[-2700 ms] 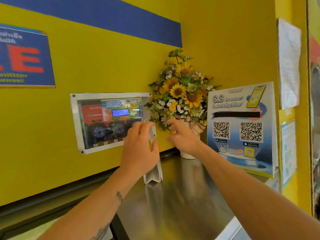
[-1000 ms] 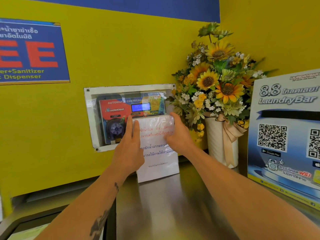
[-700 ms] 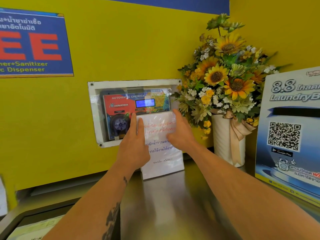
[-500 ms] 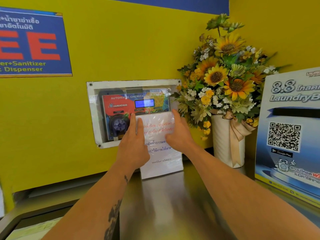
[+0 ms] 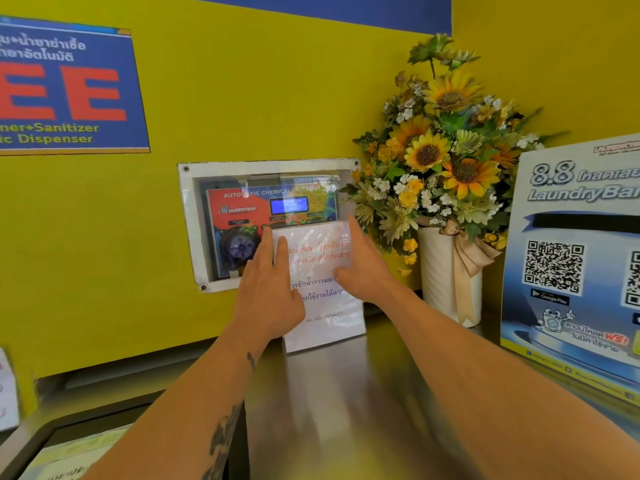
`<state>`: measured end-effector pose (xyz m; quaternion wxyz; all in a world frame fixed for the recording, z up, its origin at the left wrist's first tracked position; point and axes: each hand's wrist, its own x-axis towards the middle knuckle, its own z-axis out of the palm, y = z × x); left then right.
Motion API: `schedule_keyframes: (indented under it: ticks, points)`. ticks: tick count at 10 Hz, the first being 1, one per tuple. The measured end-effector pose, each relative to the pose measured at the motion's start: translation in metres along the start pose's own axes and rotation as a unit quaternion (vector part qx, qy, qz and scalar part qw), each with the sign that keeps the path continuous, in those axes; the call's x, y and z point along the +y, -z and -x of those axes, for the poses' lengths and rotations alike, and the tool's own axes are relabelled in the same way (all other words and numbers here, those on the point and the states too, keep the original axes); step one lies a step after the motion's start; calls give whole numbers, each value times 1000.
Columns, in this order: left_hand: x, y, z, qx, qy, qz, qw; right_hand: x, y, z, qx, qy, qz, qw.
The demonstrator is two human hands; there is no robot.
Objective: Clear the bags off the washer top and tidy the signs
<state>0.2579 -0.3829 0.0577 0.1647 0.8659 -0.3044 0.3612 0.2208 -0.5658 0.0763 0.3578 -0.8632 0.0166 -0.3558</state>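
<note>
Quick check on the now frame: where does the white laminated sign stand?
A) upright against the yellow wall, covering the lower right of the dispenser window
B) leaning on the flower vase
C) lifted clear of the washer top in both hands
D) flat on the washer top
A: the white laminated sign stands upright on the washer top, its top overlapping the dispenser window, with the left hand and right hand flat at its sides.

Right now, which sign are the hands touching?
The small white laminated sign standing on the washer top, between both hands; the blue wall sign and QR-code poster stand untouched.
</note>
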Motion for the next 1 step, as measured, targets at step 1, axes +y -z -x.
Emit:
schedule_keyframes:
  ticks: [1]
  points:
    - [6,6,6,-3,-4,6,1000,-5,9,11,9,5,10,1000]
